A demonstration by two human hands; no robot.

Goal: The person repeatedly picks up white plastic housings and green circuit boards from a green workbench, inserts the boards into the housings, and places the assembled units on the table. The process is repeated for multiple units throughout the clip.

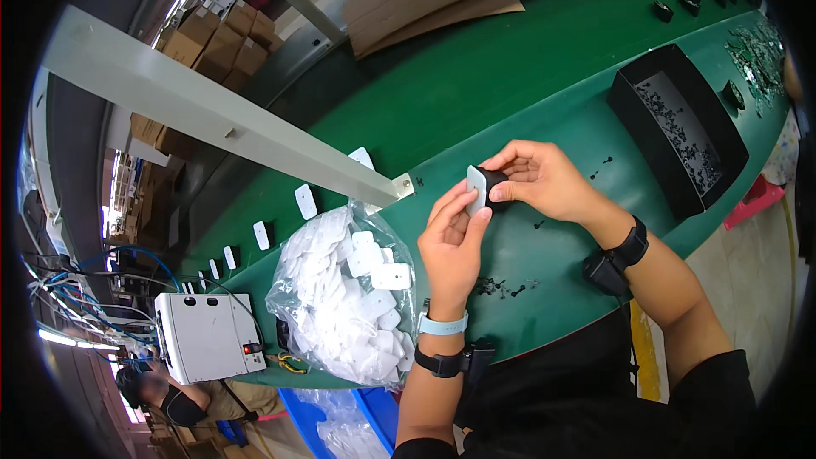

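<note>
Over the green bench, my left hand (456,238) pinches a white rounded plastic plate (473,187) between thumb and fingers. My right hand (535,174) grips a small black housing (492,180) from behind, and the two pieces are pressed face to face, the plate standing nearly upright. Where they meet is partly covered by my fingers. A clear bag (340,297) full of matching white plates lies left of my left wrist. Small black parts (501,287) are scattered below my hands, with a few more (602,167) to the right of my right hand.
A black tray (680,132) of tiny black parts stands at the right, beside a pile of green circuit boards (756,55). Finished-looking white plates (262,235) sit along the green belt. A metal post (229,119) crosses the left. A white box machine (208,336) stands left; a person (183,399) sits beyond.
</note>
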